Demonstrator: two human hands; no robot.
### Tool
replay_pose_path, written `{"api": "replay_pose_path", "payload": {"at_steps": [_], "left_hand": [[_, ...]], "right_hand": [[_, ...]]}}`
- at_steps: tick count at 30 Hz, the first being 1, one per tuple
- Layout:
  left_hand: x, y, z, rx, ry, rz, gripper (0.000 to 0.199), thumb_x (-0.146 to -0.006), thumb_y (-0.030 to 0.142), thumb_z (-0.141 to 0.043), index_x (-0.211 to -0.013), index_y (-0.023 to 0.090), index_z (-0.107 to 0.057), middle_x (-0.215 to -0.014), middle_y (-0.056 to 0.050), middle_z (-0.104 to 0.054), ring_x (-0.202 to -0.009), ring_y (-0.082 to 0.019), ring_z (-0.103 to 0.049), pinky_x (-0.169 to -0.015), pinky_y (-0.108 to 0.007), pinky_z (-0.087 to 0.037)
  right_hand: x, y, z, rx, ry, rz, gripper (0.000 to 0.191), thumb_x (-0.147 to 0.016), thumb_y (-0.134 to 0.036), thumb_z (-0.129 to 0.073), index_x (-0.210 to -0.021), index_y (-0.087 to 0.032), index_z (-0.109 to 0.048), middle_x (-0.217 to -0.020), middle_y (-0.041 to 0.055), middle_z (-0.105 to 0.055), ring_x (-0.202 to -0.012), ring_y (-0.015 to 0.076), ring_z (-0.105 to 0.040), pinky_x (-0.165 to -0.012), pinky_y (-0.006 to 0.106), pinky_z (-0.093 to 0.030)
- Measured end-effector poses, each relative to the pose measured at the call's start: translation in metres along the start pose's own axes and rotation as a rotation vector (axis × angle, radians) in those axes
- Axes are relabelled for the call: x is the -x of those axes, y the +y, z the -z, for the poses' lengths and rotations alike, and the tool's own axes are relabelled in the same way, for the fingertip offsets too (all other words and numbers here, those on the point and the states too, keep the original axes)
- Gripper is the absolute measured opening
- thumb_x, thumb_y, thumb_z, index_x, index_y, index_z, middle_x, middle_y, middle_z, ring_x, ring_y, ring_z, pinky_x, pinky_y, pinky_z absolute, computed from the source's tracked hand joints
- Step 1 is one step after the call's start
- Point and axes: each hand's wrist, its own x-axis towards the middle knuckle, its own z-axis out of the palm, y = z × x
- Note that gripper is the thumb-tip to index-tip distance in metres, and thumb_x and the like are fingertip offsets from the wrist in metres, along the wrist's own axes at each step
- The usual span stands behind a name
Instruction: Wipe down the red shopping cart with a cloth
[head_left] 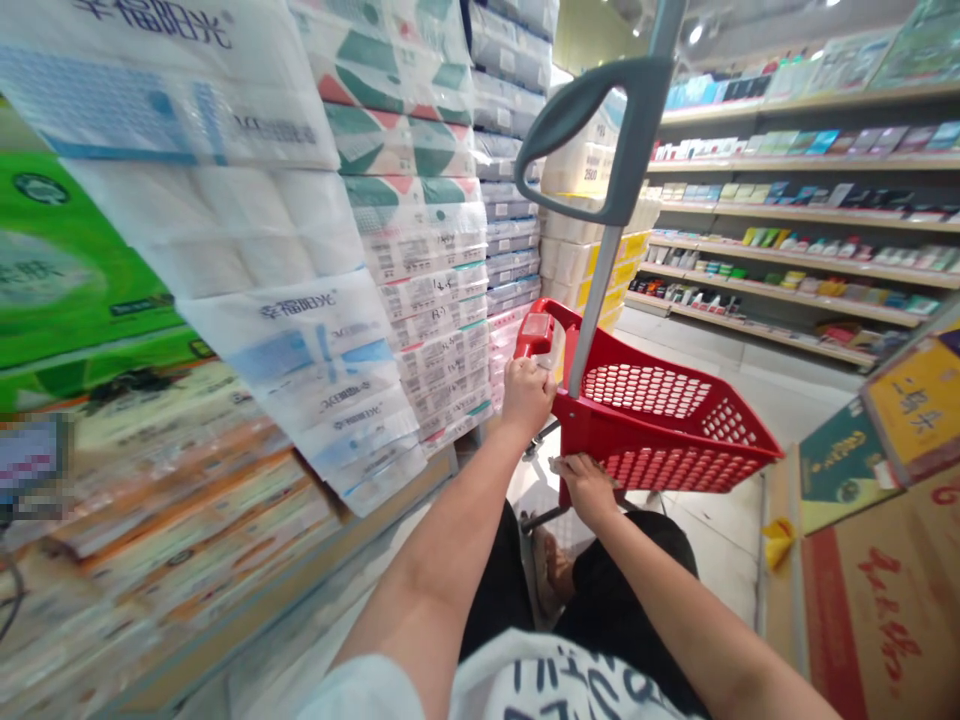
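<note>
Tall stacks of wrapped toilet-roll packs (420, 250) fill the left side, store shelves (795, 220) of small boxed goods run along the right, and printed cardboard cartons (877, 590) sit lower right. A red shopping basket (645, 420) with perforated sides stands ahead of the person, above the tiled floor (720, 540), a grey pull handle (600, 130) rising from it. Left hand (527, 398) closed around the basket's short red grip (536, 335); right hand (585, 487) gripping the basket's lower front edge.
</note>
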Motion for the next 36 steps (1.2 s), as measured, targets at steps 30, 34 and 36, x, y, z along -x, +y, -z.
{"api": "replay_pose_path", "payload": {"at_steps": [30,34,36], "left_hand": [[0.000,0.000,0.005,-0.046,0.034,-0.025,0.024,-0.088,0.018,-0.049,-0.068,0.021,-0.062,-0.082,-0.007,-0.058,-0.092,-0.024,-0.051,-0.092,-0.042,-0.041],[-0.001,0.002,0.007,-0.071,0.027,-0.023,0.025,-0.088,0.018,-0.049,-0.066,0.020,-0.063,-0.081,-0.007,-0.059,-0.092,-0.025,-0.051,-0.092,-0.043,-0.041],[-0.002,0.003,0.008,-0.074,0.010,-0.023,0.026,-0.088,0.018,-0.049,-0.065,0.020,-0.063,-0.080,-0.008,-0.059,-0.091,-0.025,-0.052,-0.092,-0.043,-0.041]], "right_hand": [[-0.048,0.015,0.081,-0.254,0.466,-0.114,0.036,-0.094,-0.014,-0.040,-0.119,-0.023,-0.064,-0.118,0.0083,-0.060,-0.109,0.0212,-0.051,-0.097,0.038,-0.044],[-0.058,0.027,0.091,-0.282,0.493,-0.124,0.038,-0.096,-0.017,-0.036,-0.125,-0.020,-0.060,-0.116,0.0102,-0.062,-0.108,0.0215,-0.051,-0.096,0.038,-0.044],[-0.059,0.031,0.090,-0.271,0.473,-0.156,0.038,-0.096,-0.018,-0.036,-0.124,-0.019,-0.061,-0.112,0.0107,-0.063,-0.106,0.0224,-0.052,-0.094,0.039,-0.044]]}}
